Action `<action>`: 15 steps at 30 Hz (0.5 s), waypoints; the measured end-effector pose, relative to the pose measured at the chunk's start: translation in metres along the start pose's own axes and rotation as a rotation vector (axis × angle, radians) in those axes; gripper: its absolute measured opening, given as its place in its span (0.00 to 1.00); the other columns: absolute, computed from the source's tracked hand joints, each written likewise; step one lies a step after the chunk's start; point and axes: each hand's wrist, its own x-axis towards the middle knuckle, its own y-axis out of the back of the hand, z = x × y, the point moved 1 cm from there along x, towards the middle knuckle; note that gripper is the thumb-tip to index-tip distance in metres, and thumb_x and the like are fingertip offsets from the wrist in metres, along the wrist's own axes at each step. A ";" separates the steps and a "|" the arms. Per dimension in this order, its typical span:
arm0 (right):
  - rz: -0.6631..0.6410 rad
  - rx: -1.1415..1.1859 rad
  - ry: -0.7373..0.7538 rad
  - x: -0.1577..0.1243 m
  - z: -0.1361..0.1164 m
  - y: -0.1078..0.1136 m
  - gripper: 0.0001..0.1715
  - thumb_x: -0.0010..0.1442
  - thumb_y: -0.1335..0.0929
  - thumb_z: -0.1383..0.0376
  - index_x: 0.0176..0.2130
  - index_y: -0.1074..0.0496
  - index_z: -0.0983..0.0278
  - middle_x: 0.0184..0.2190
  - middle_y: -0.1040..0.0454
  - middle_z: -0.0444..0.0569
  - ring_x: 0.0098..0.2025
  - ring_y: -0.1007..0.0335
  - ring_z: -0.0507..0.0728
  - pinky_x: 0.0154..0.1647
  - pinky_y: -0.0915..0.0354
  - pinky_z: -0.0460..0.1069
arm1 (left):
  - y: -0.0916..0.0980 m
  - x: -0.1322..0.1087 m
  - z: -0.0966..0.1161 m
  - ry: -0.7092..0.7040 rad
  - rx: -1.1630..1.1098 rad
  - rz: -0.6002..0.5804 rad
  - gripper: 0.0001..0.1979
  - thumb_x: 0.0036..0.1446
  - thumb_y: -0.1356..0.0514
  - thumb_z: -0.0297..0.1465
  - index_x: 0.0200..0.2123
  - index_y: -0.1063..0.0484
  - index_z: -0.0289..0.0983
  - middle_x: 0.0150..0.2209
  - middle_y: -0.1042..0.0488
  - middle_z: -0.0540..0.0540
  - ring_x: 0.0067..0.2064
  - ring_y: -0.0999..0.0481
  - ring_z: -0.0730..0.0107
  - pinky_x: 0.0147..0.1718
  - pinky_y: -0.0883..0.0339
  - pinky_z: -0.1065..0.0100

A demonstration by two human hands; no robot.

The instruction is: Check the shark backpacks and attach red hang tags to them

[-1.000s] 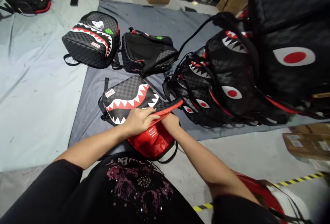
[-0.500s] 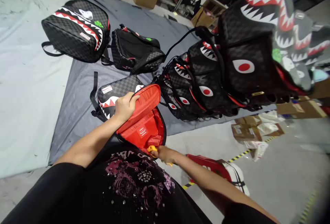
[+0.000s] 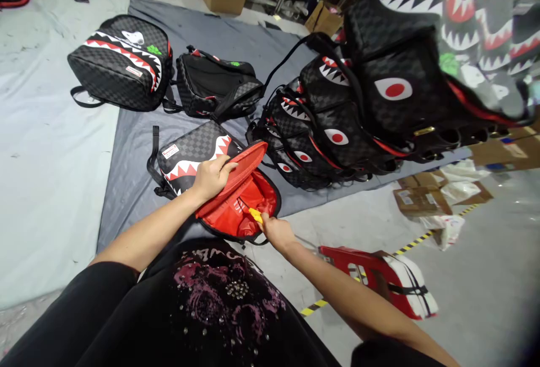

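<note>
A dark checkered backpack (image 3: pixel 192 144) with shark teeth lies on the grey sheet in front of me, its top unzipped and the red lining (image 3: pixel 228 218) showing. My left hand (image 3: pixel 212 177) pinches the edge of its opened front flap (image 3: pixel 242 169) and holds it up. In my right hand (image 3: pixel 276 231), fingers are closed round yellow thread snips (image 3: pixel 255 215). Their thin dark blades point into the opening, over the pale label inside. Part of the handle is hidden in the fist.
Two more backpacks, one with teeth up (image 3: pixel 126 63) and one with straps up (image 3: pixel 217 83), lie beyond. A row of similar backpacks (image 3: pixel 392 88) is stacked at right. A red and white bag (image 3: pixel 379 277) and cardboard boxes (image 3: pixel 422 201) stand on the floor.
My right hand has moved up and to the right with the snips, whose blades now reach over the lining. The flap is tilted more upright in my left hand.
</note>
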 end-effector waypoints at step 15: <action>0.304 0.303 0.018 0.084 -0.048 -0.023 0.24 0.68 0.38 0.59 0.59 0.41 0.68 0.46 0.23 0.62 0.49 0.25 0.60 0.48 0.34 0.48 | -0.001 -0.005 -0.004 -0.027 0.068 0.092 0.15 0.63 0.48 0.39 0.27 0.32 0.38 0.19 0.35 0.53 0.21 0.37 0.74 0.25 0.46 0.71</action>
